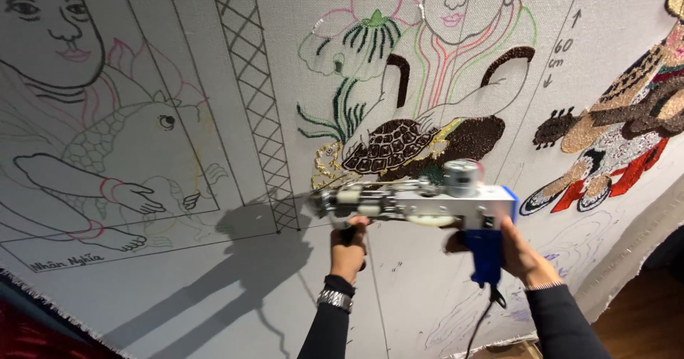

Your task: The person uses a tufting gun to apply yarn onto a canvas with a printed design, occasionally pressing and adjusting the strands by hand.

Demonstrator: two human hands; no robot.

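Silver-and-blue metal tufting gun (pixel 420 202) sits gripped by both hands, left hand (pixel 348 248) wrapped on its front handle, right hand (pixel 519 253) on its blue grip, and a wobble could poke stitches outside the lines on the white drawn-on cloth (pixel 214 273).

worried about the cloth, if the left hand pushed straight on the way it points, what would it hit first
Probably the stretched white cloth right ahead. The left hand grips the front handle of the tufting gun, whose tip points at the cloth; the gap is unclear.
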